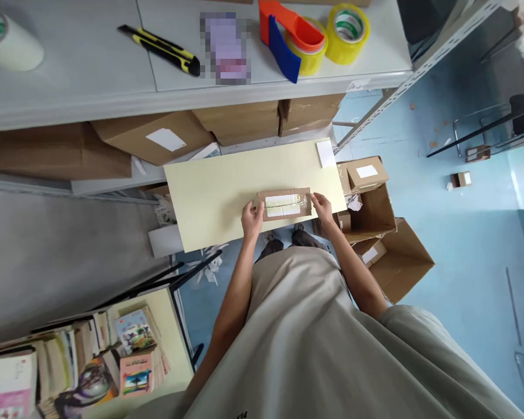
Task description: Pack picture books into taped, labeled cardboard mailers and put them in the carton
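Note:
A flat brown cardboard box [288,218] lies on the pale yellow tabletop [209,198], in front of my body. A white label [283,201] and shiny clear tape cover much of its upper face. My left hand [252,219] grips the box's left end, thumb on top and fingers curled at the edge. At the opposite end, my right hand [321,206] pinches the box's right edge near the tape. A small stack of white slips [325,153] rests at the table's far right corner.
On the grey shelf [91,81] above are a box cutter [161,49], a tape dispenser [290,35], a yellow tape roll [348,34] and a white roll [13,43]. Open cartons [399,256] stand on the floor at right. Books [135,372] fill a lower-left table.

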### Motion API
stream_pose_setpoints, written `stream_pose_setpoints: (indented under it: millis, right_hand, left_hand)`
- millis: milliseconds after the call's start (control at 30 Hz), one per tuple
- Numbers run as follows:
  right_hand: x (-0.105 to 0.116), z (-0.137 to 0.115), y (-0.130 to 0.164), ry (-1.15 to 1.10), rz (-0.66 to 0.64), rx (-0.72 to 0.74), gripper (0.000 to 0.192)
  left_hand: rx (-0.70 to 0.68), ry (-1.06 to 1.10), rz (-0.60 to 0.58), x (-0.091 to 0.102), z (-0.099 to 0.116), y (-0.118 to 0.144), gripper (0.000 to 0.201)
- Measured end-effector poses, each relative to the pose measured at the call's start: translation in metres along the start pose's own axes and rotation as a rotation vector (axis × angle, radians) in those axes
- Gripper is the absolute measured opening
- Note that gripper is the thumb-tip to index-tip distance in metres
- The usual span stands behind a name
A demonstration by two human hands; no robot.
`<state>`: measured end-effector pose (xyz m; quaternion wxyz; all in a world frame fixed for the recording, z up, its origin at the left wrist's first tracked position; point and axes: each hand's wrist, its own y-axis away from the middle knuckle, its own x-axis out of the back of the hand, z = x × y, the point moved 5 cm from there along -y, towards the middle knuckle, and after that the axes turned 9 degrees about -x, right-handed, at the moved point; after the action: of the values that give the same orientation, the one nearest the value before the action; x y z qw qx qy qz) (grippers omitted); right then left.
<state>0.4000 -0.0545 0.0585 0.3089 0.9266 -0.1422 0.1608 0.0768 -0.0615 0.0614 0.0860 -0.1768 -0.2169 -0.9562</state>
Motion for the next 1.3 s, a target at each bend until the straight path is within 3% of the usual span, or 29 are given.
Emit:
stream_pose_setpoints:
  millis: [200,333,467,667,800,933,1033,1133,1233,1300]
  right_hand:
    - [-0.005,0.004,0.005,-0.097,-0.121,0.024,0.083]
    - [0.027,0.013,-0.001,-0.163,-0.101,0.054,0.085]
    - [0.095,0.035,-0.007,-0.238,-0.001,0.037,0.086]
    - [0.23,0.101,-0.006,-0.295,0.235,-0.062,0.087]
    - [0.311,0.153,-0.005,-0.222,0.393,-0.16,0.079]
    - [0.374,0.186,-0.019,-0.028,0.497,-0.148,0.075]
    - [0.407,0.199,-0.048,0.101,0.52,-0.131,0.083]
    - [0.426,0.206,-0.083,0.169,0.512,-0.149,0.096]
    - [0.427,0.207,-0.109,0.168,0.49,-0.175,0.104]
    - [0.419,0.204,-0.116,0.152,0.456,-0.165,0.099]
  left_hand:
    - [-0.083,-0.11,-0.002,-0.008,0.017,-0.004,0.022]
    - [-0.118,-0.11,0.023,-0.04,0.042,-0.001,0.015]
    - [-0.159,-0.092,-0.077,-0.107,0.081,0.011,0.023]
    - [-0.285,-0.163,-0.394,-0.246,0.128,0.05,0.043]
    - [-0.347,-0.29,-0.677,-0.334,0.134,0.092,0.051]
    - [-0.3,-0.396,-0.927,-0.405,0.126,0.123,0.045]
    - [-0.281,-0.535,-1.037,-0.449,0.123,0.128,0.043]
    - [-0.315,-0.669,-1.069,-0.484,0.125,0.126,0.059]
    - [-0.331,-0.717,-1.07,-0.496,0.128,0.123,0.074]
    - [-0.349,-0.68,-1.098,-0.489,0.126,0.123,0.069]
